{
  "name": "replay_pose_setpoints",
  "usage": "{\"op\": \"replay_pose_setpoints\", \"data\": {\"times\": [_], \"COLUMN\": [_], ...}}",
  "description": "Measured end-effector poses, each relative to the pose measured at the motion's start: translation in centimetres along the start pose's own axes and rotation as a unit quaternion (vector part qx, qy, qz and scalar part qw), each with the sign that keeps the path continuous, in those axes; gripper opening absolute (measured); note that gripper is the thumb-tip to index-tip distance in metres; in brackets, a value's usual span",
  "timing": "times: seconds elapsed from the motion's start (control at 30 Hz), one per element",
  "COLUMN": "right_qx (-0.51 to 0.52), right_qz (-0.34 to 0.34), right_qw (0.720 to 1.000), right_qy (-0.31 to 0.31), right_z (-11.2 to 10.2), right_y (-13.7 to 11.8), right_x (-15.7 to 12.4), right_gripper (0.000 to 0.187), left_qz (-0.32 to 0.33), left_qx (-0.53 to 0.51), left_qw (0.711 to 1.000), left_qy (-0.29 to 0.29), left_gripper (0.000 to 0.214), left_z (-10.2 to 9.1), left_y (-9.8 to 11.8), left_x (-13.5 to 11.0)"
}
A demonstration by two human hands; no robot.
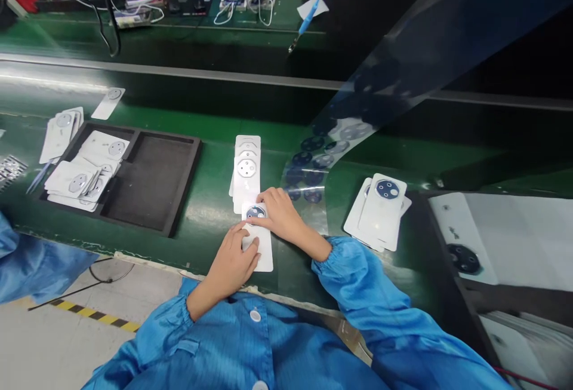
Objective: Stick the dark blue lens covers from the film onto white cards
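A white phone back cover (265,252) with a dark round camera plate lies on the green bench in front of me. My left hand (233,255) rests on its lower part, fingers bent and pressed onto the cover. Around the camera plate (256,215), my right hand (282,215) has its index finger at the upper edge and its thumb across the lower edge. Just beyond are overlapping white covers (246,169) with pale camera areas. To the right lies a small pile of white covers (381,214) with dark camera plates.
A clear film strip (308,169) bearing dark round pieces hangs down to the bench. At left, a black divided tray (152,181) holds several white covers; more covers (62,133) lie beside it. Another tray of covers (505,240) stands at right. A blue-handled tool (308,17) hangs ahead.
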State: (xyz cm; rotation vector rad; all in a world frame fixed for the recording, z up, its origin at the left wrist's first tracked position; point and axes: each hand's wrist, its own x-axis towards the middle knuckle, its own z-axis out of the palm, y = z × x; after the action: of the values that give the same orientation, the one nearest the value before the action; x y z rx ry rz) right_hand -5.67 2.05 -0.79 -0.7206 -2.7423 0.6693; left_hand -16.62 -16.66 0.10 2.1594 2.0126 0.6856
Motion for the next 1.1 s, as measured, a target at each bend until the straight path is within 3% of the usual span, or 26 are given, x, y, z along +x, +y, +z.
{"op": "replay_pose_setpoints", "data": {"times": [0.13, 0.2, 0.3, 0.4, 0.47, 0.57, 0.63, 0.7, 0.77, 0.87, 0.97, 1.03, 1.1], "right_qx": [0.070, 0.107, 0.099, 0.046, 0.037, 0.041, 0.008, -0.081, -0.164, -0.143, -0.089, -0.111, -0.129], "right_qz": [0.019, 0.014, 0.066, 0.185, 0.256, 0.314, 0.304, 0.256, 0.183, 0.081, -0.013, -0.052, -0.054], "right_qw": [0.997, 0.992, 0.968, 0.896, 0.872, 0.892, 0.914, 0.929, 0.930, 0.950, 0.989, 0.991, 0.990], "right_qy": [0.030, 0.061, 0.219, 0.402, 0.416, 0.322, 0.270, 0.255, 0.272, 0.264, 0.121, 0.051, 0.022], "right_z": [0.1, -1.1, -5.5, -11.9, -15.6, -18.0, -17.7, -16.6, -15.0, -11.9, -8.2, -6.1, -4.5], "right_y": [-0.6, -0.5, 1.7, 6.2, 9.6, 14.0, 15.8, 16.5, 15.9, 13.1, 9.4, 7.8, 7.4], "right_x": [0.2, 0.2, -0.6, -2.9, -4.8, -7.4, -8.5, -8.9, -8.6, -6.7, -3.9, -2.2, -1.1], "right_gripper": [0.029, 0.027, 0.032, 0.036, 0.040, 0.044, 0.041, 0.036, 0.030, 0.029, 0.039, 0.047, 0.053], "left_qz": [0.009, 0.018, 0.039, 0.037, 0.011, -0.010, 0.000, 0.018, 0.046, 0.090, 0.103, 0.093, 0.081], "left_qx": [-0.010, -0.018, -0.038, 0.018, 0.079, 0.109, 0.114, 0.118, 0.101, 0.040, 0.012, 0.032, 0.054], "left_qw": [1.000, 1.000, 0.998, 0.999, 0.996, 0.993, 0.993, 0.992, 0.994, 0.995, 0.994, 0.995, 0.995], "left_qy": [0.003, 0.006, 0.011, -0.022, -0.045, -0.046, -0.041, -0.032, -0.012, 0.020, 0.017, 0.009, 0.004], "left_gripper": [0.025, 0.025, 0.031, 0.046, 0.060, 0.066, 0.065, 0.064, 0.058, 0.039, 0.031, 0.033, 0.036], "left_z": [0.0, -0.3, -0.8, -0.6, -0.1, 0.5, 0.5, 0.2, -0.3, -0.8, -0.9, -0.7, -0.3], "left_y": [-0.1, 0.0, -0.1, -0.5, -0.8, -0.7, -0.1, 0.7, 1.4, 2.0, 1.7, 1.2, 0.8], "left_x": [-0.5, -0.7, 0.2, 2.5, 4.0, 4.2, 2.6, 0.3, -1.7, -3.0, -2.4, -1.6, -1.1]}}
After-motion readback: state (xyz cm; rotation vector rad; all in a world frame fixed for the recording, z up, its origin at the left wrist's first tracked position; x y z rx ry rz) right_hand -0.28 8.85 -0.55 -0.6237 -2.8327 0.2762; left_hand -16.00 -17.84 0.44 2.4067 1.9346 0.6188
